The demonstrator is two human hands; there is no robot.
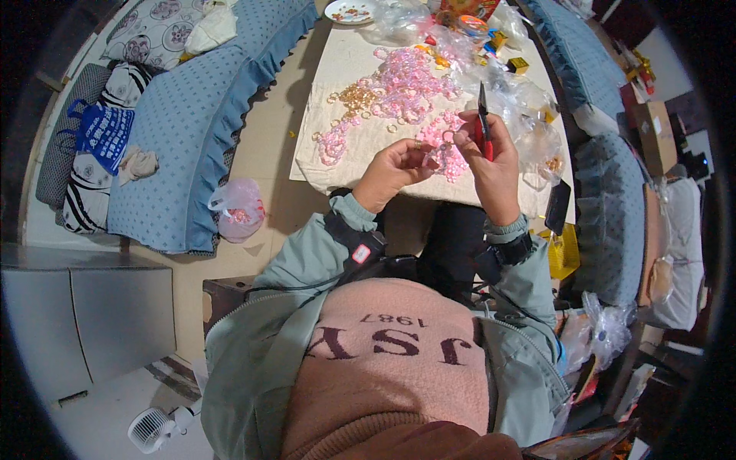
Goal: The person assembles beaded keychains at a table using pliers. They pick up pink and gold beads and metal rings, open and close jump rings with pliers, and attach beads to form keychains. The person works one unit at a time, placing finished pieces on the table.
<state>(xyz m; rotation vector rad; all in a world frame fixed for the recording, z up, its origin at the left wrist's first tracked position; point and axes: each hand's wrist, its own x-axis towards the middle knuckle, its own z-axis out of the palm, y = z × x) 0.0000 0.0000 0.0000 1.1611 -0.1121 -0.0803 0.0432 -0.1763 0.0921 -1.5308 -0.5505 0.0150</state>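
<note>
Above the near edge of the table, my right hand (494, 162) is closed round red-handled pliers (483, 136), their dark jaws pointing away from me. Its thumb and a fingertip also meet near a small ring-like piece. My left hand (392, 170) faces it with thumb and fingers pinched together; a few pink beads show at its fingertips, though exactly what it grips is too small to tell. Just beyond both hands lies a small heap of pink beads (446, 126). Farther back spreads a larger pile of pink bead strands (406, 80), with gold rings (358, 98) at its left side.
Clear plastic bags (529, 100) and small packets crowd the table's right side. A patterned plate (349, 11) sits at the far left corner. A dark phone (558, 207) is at the right edge. Blue-covered sofas (195, 130) flank the table, and a plastic bag (236, 209) rests on the floor.
</note>
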